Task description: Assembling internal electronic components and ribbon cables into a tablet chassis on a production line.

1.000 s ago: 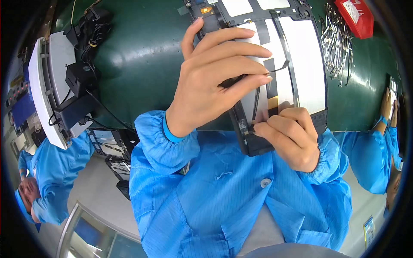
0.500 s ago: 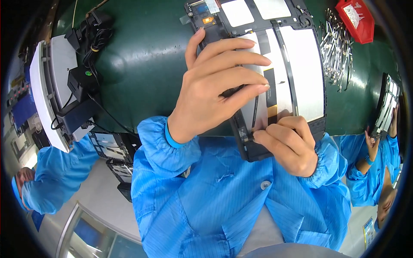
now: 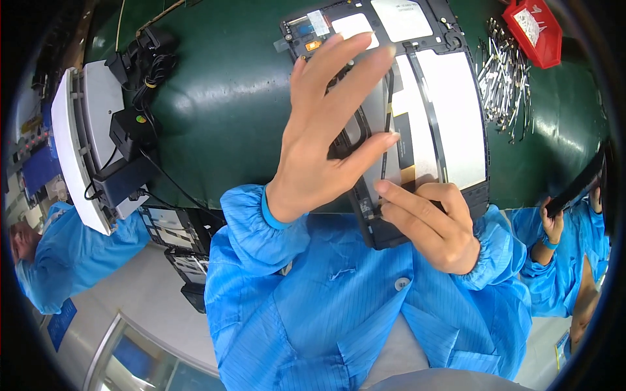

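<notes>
An opened tablet point(image 3: 460, 117) with a black frame and silver-white battery panels lies tilted in front of me. My left hand point(image 3: 323, 130) is over its left side, fingers spread and raised; the thumb tip rests at a thin black flat cable point(image 3: 383, 168). My right hand point(image 3: 440, 225) is at the tablet's lower part. Its index finger is stretched out to the lower end of that cable, while other fingers are bent; its thumb is hidden. A second dark strip point(image 3: 429, 107) runs down between the panels. A small orange part point(image 3: 313, 45) shows in the upper left corner.
A pile of loose thin cables point(image 3: 505, 81) and a red bin point(image 3: 538, 32) with small white pieces are at the right. Left on the green table point(image 3: 215, 85) stand a white device point(image 3: 73, 146) and black adapters point(image 3: 127, 130). Co-workers in blue sit on both sides.
My left fingers have spread and lifted off the panels, uncovering more of the cable. My right index finger has stretched out and moved slightly up along it.
</notes>
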Action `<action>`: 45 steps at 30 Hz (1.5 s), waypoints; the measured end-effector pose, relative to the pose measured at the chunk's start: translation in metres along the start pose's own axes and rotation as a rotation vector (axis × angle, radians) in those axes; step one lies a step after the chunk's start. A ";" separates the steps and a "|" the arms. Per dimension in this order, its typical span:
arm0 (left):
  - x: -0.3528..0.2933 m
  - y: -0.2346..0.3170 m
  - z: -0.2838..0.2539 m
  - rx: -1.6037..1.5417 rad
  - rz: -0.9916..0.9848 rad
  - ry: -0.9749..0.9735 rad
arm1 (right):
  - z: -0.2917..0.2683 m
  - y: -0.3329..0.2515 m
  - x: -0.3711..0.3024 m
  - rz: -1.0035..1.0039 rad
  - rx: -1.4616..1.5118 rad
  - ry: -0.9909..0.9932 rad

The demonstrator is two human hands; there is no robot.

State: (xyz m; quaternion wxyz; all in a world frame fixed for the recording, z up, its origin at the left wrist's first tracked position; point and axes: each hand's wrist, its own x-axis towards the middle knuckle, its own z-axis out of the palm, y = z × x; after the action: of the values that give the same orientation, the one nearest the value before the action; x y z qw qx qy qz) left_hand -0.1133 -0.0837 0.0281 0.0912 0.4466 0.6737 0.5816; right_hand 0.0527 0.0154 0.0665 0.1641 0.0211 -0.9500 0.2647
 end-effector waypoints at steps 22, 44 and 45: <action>0.001 0.015 -0.014 0.502 -0.017 -0.180 | -0.029 -0.021 -0.008 -0.006 -0.132 -0.426; -0.084 0.087 -0.027 -0.734 -0.598 0.356 | -0.088 0.037 0.003 0.442 0.788 0.056; -0.066 0.082 -0.035 -0.730 -0.555 0.336 | -0.086 0.041 0.006 0.388 0.741 0.157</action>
State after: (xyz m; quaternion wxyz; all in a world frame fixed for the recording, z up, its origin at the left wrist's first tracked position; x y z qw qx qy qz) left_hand -0.0566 -0.1606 0.0837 0.2835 0.0891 0.5248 0.7977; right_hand 0.0677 0.0946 0.1173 0.1646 -0.1206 -0.7615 0.6152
